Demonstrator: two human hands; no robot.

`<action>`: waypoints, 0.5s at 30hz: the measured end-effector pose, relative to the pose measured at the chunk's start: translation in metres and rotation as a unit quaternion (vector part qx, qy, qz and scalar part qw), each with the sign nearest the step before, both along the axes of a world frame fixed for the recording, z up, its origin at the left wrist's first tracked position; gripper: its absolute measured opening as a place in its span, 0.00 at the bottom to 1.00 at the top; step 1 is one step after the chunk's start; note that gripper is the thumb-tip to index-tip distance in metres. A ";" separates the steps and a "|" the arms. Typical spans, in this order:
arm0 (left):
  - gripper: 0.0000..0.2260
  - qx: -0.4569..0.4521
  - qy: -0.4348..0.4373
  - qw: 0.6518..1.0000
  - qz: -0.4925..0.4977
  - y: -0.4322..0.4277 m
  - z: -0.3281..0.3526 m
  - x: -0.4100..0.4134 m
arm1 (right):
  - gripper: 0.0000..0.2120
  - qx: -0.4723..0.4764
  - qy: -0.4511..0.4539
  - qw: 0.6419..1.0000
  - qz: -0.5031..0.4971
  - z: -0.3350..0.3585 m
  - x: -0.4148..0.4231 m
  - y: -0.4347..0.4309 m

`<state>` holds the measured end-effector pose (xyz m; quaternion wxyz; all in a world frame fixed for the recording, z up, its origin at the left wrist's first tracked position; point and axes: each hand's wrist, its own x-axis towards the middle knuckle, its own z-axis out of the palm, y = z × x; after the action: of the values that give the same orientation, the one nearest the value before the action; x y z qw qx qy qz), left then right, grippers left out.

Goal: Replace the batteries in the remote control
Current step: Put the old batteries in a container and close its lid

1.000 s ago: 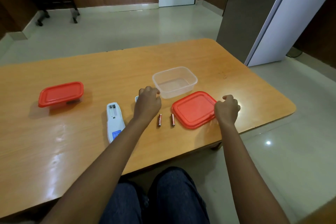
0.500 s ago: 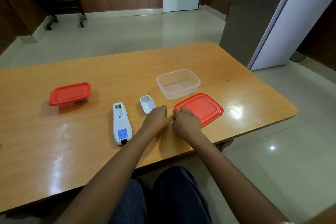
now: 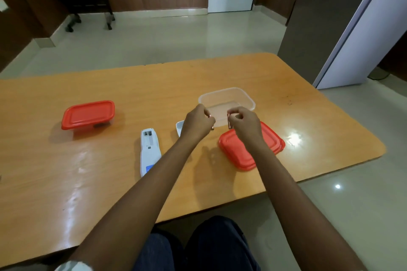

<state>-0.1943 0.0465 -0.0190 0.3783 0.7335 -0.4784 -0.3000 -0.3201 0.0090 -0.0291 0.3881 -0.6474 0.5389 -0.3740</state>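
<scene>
Both hands hover above the table [image 3: 92, 182], each pinching a small battery. The left hand [image 3: 196, 124] and right hand [image 3: 244, 124] are raised just in front of the clear open container [image 3: 246, 98]. The remote [image 3: 149, 154] lies face down, its battery bay uncovered, beside a loose red lid [image 3: 271, 145].

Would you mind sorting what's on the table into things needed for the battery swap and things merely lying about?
In the job: remote control, its battery cover, a battery in each hand, left hand, right hand.
Possibly bystanders: open clear container, loose red lid, closed red-lidded container.
</scene>
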 end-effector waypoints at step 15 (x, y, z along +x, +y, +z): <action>0.08 0.026 -0.336 0.941 -0.022 -0.070 0.008 -0.001 | 0.15 -0.038 0.280 0.959 0.033 0.002 0.019 -0.073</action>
<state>-0.1951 -0.0235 -0.0106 0.1697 0.7903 -0.5861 -0.0566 -0.3010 -0.0640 -0.0270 0.2090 -0.7578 0.5896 -0.1855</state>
